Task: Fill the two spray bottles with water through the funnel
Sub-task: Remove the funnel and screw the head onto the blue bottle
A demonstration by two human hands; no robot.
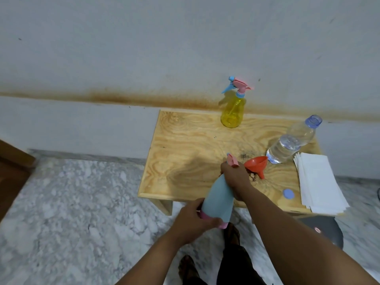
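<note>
Hands first: my left hand [193,220] grips the pink base of the pale blue plastic spray bottle [218,199], tilted over the plywood worktop's [185,145] near edge, and my right hand [236,177] wraps its pink trigger head. The orange plastic funnel [256,164] lies just beyond. I judge that a hard twist could knock the funnel or drop the bottle.

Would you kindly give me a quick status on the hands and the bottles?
Left hand grips blue bottle base; right hand grips its spray head. Funnel lying on table. Nothing in the way.
</note>
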